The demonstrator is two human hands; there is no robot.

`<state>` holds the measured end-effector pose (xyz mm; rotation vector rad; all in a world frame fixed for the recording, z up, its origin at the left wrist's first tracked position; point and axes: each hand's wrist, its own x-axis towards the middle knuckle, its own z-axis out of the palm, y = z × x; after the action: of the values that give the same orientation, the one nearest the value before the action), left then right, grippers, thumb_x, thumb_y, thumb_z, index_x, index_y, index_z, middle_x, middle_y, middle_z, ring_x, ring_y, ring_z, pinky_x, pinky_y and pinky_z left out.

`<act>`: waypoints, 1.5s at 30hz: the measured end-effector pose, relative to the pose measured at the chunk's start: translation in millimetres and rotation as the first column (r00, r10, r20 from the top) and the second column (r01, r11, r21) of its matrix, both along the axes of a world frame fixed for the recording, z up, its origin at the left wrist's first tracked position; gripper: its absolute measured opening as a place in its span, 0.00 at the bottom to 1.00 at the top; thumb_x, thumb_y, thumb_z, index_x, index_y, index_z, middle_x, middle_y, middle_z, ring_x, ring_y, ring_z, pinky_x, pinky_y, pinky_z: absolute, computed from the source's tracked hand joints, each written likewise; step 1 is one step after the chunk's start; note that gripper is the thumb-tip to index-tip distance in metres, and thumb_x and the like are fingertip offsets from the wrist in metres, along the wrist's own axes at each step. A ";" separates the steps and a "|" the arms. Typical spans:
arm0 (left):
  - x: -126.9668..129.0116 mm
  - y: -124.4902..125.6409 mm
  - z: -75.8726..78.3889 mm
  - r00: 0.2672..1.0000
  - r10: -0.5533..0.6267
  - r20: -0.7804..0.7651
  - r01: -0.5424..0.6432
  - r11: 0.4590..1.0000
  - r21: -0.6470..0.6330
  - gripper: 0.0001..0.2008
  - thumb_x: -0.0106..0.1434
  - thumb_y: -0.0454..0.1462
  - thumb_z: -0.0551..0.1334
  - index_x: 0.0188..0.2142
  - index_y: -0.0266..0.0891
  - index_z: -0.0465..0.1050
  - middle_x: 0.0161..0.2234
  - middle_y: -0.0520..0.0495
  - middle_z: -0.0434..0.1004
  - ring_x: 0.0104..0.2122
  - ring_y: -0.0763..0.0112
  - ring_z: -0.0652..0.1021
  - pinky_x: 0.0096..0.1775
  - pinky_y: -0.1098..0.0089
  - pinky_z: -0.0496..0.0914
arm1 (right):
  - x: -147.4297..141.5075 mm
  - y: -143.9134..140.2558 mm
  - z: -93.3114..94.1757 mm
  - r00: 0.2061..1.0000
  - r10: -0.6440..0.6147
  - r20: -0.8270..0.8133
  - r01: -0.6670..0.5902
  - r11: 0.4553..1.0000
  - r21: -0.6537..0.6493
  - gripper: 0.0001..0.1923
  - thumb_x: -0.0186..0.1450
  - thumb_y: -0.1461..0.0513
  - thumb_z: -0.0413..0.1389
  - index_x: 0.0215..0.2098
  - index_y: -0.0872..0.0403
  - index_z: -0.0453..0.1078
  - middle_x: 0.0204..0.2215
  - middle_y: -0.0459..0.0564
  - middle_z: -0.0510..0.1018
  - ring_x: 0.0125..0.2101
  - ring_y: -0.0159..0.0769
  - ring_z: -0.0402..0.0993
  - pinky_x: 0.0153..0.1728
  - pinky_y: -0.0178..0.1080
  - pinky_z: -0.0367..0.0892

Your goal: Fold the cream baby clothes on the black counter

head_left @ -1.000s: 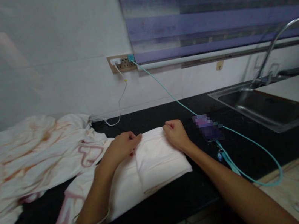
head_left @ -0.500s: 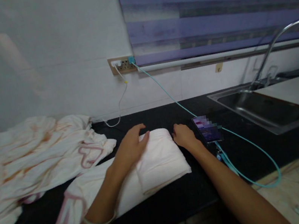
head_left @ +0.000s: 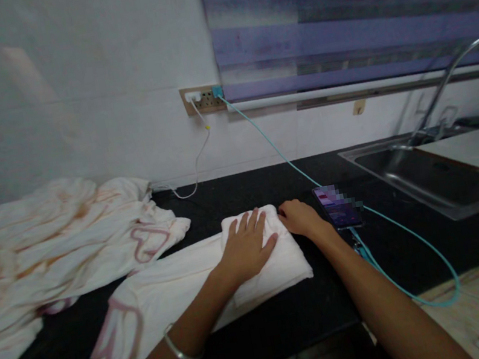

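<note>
A white cloth [head_left: 176, 270] with pink trim is laid lengthwise along the front of the dark tabletop [head_left: 265, 331], its right-hand end doubled back into a compact, layered block. The left hand [head_left: 248, 251] is spread open, palm down, on this block; nothing is gripped, and the flat contact is presumably used to press the layers and hold them level. The right hand [head_left: 302, 218] is curled at the far right corner of the block, where the edge seems to be steadied; whether any fabric is pinched between its fingers cannot be told. The unfolded length is extended to the left, perhaps so that it is kept flat and within reach. A heap of stained white fabric [head_left: 93, 240] is set behind it, against the wall. A phone [head_left: 341, 214] is placed just beyond the right hand, apparently because its teal cable [head_left: 280, 156] is plugged into the wall socket [head_left: 207, 100].
</note>
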<state>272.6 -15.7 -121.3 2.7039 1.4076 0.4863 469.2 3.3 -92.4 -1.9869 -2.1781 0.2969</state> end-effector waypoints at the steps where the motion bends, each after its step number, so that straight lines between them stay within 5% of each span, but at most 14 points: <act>1: 0.1 0.9 -0.1 1.000 0.003 0.015 -0.003 1.000 -0.002 0.36 0.73 0.55 0.47 0.72 0.38 0.57 0.73 0.34 0.56 0.72 0.39 0.59 0.68 0.37 0.54 | 2.5 0.5 1.4 0.999 0.040 -0.010 -0.040 0.999 -0.008 0.16 0.73 0.59 0.51 0.44 0.58 0.80 0.46 0.66 0.83 0.48 0.49 0.81 0.47 0.41 0.69; 7: 2.0 5.0 -2.6 0.997 0.043 0.071 -0.043 0.999 -0.010 0.38 0.74 0.56 0.45 0.74 0.34 0.52 0.73 0.33 0.56 0.72 0.44 0.59 0.69 0.42 0.55 | 14.2 4.0 6.4 0.948 0.303 -0.096 -0.301 0.953 0.035 0.15 0.74 0.60 0.51 0.38 0.54 0.80 0.43 0.58 0.85 0.46 0.44 0.82 0.44 0.36 0.67; 11: 1.8 6.7 -3.7 0.992 0.065 0.109 -0.066 0.998 0.001 0.39 0.75 0.55 0.44 0.74 0.31 0.50 0.73 0.32 0.54 0.72 0.45 0.59 0.69 0.44 0.56 | 14.5 6.3 0.5 0.876 0.370 -0.311 -0.348 0.929 0.124 0.18 0.76 0.59 0.48 0.40 0.55 0.79 0.41 0.56 0.85 0.40 0.40 0.81 0.41 0.35 0.68; 15: 1.6 6.8 -4.7 0.989 0.052 0.141 -0.053 0.999 0.002 0.37 0.75 0.53 0.44 0.73 0.30 0.50 0.73 0.31 0.53 0.72 0.46 0.59 0.69 0.43 0.55 | 8.9 7.3 -9.1 0.675 0.288 -0.680 -0.382 0.924 0.012 0.29 0.77 0.46 0.45 0.36 0.57 0.79 0.26 0.50 0.82 0.25 0.35 0.74 0.27 0.34 0.68; 20: 2.5 7.6 -2.5 0.979 0.056 0.198 -0.052 0.998 -0.027 0.38 0.75 0.54 0.44 0.73 0.31 0.51 0.73 0.31 0.53 0.73 0.46 0.57 0.70 0.42 0.53 | 3.1 6.3 -8.1 0.475 0.145 -0.868 -0.381 0.923 -0.054 0.33 0.70 0.37 0.53 0.31 0.57 0.79 0.23 0.50 0.80 0.23 0.35 0.73 0.25 0.35 0.68; 26: 2.1 15.5 3.3 0.859 0.044 0.510 -0.011 0.998 -0.068 0.36 0.76 0.54 0.43 0.73 0.34 0.51 0.73 0.32 0.55 0.73 0.58 0.58 0.73 0.53 0.52 | -2.9 3.8 2.3 0.286 -0.068 -0.956 -0.336 0.927 -0.166 0.20 0.71 0.49 0.54 0.35 0.56 0.76 0.23 0.48 0.78 0.25 0.35 0.74 0.31 0.36 0.72; 30: 2.9 19.6 0.8 0.732 0.078 0.676 -0.064 0.997 -0.045 0.35 0.75 0.55 0.45 0.74 0.39 0.46 0.74 0.35 0.50 0.74 0.59 0.55 0.74 0.52 0.49 | -16.0 4.4 -0.3 0.189 0.078 -0.979 -0.420 0.908 -0.008 0.16 0.63 0.57 0.60 0.47 0.55 0.77 0.35 0.50 0.83 0.34 0.36 0.78 0.42 0.39 0.73; 32: 4.2 20.3 -2.0 0.717 0.096 0.691 -0.092 0.995 -0.043 0.37 0.75 0.55 0.46 0.74 0.38 0.45 0.75 0.33 0.48 0.74 0.58 0.53 0.74 0.51 0.48 | -23.1 6.2 -5.5 0.220 0.234 -0.947 -0.382 0.914 0.137 0.18 0.62 0.56 0.62 0.49 0.55 0.76 0.40 0.51 0.83 0.39 0.38 0.78 0.48 0.42 0.72; 36: 6.9 21.0 -8.0 0.762 0.110 0.638 -0.080 0.994 -0.076 0.37 0.74 0.56 0.46 0.73 0.36 0.46 0.75 0.31 0.48 0.74 0.55 0.52 0.74 0.47 0.48 | -29.2 7.9 -18.3 0.423 0.420 -0.803 -0.248 0.906 0.343 0.19 0.66 0.55 0.59 0.53 0.54 0.73 0.49 0.53 0.81 0.47 0.40 0.75 0.54 0.44 0.69; 40: 8.7 18.8 -9.4 0.793 0.090 0.602 -0.079 0.996 -0.045 0.36 0.74 0.55 0.46 0.73 0.38 0.48 0.74 0.33 0.51 0.74 0.55 0.55 0.73 0.47 0.49 | -25.4 4.8 -25.2 0.605 0.421 -0.676 -0.208 0.903 0.376 0.16 0.70 0.60 0.54 0.55 0.54 0.70 0.50 0.56 0.80 0.48 0.41 0.75 0.53 0.44 0.69; 45: 8.8 13.2 -4.6 0.771 0.089 0.631 -0.074 0.996 -0.050 0.36 0.75 0.56 0.45 0.74 0.40 0.47 0.74 0.35 0.51 0.74 0.56 0.56 0.73 0.49 0.50 | -27.7 -1.1 -27.4 0.816 0.316 -0.485 -0.177 0.934 0.311 0.06 0.69 0.63 0.55 0.38 0.54 0.74 0.40 0.56 0.80 0.42 0.43 0.73 0.50 0.46 0.69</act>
<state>281.3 -2.5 -125.9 2.1200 1.2973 1.2378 441.6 2.1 -119.8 -1.2822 -1.9800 0.5067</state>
